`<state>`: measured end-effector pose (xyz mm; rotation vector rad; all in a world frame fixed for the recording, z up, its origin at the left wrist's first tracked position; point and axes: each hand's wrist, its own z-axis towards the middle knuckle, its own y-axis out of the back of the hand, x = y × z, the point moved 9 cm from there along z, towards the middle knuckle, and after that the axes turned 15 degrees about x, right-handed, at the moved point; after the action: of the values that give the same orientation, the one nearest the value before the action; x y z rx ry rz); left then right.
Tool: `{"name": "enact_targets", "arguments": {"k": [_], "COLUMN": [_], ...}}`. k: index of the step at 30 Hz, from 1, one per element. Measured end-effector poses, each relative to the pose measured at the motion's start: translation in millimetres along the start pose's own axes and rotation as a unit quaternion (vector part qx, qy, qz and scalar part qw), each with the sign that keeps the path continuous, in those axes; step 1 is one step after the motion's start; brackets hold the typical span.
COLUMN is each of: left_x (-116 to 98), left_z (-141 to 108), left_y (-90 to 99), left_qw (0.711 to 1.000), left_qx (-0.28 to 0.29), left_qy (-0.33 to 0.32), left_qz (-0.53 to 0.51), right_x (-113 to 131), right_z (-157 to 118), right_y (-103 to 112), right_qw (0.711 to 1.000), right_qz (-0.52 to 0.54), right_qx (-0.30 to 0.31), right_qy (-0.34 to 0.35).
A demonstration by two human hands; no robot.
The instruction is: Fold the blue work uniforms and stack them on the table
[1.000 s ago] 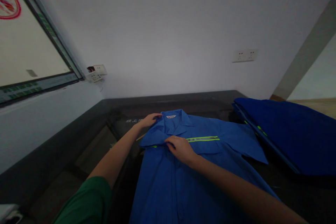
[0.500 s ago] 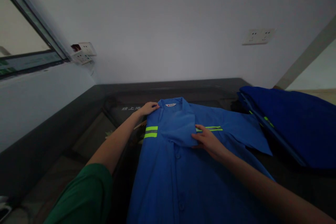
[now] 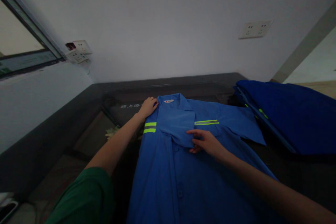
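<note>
A blue short-sleeved work shirt [image 3: 157,168] lies spread with its collar away from me and its button front up. The sleeve [image 3: 176,120] on the left is folded inward over the chest, covering part of the front. At the left shoulder beside the collar, my left hand [image 3: 149,107] has its fingers curled closed on the fabric. My right hand [image 3: 204,142] rests at the cuff end of the folded sleeve, index finger stretched over the cloth and the fingers apart. Yellow-green reflective bands cross the chest.
Darker blue folded clothing [image 3: 291,115] is piled on the right, close to the shirt's other sleeve. The dark glossy table [image 3: 157,84] has a raised rim against the wall. Sockets [image 3: 256,29] are mounted on the wall. A white object [image 3: 7,203] sits at lower left.
My right hand has shifted slightly left on the folded sleeve, its fingers more spread. My left hand remains at the shoulder, more curled. The view has tilted a little.
</note>
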<state>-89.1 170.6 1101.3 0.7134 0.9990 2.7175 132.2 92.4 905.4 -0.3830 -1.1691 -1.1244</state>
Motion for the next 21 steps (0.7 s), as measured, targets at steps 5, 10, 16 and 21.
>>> {"name": "enact_targets", "arguments": {"k": [5,10,16,21], "left_x": [-16,-17,-8,-6], "left_z": [6,8,2,-18], "left_y": [-6.2,-16.2,-11.5,22.6], "left_qw": [0.999,0.997,0.996,0.987], "left_qx": [-0.005,-0.038,-0.065,-0.117], "left_qy": [-0.003,0.015,0.044,0.098], "left_qz": [-0.051,-0.058,-0.03,0.043], "right_x": [7,4,-12,-8], "right_z": [-6,-9,-2,-4], "right_y": [-6,-9,-9,-3], "right_qw": [1.0,0.998,0.998,0.985], "right_qz": [-0.017,-0.043,-0.062,-0.17], "right_qx": [0.008,0.021,0.026,0.018], "right_qy": [0.014,0.027,0.021,0.034]}}
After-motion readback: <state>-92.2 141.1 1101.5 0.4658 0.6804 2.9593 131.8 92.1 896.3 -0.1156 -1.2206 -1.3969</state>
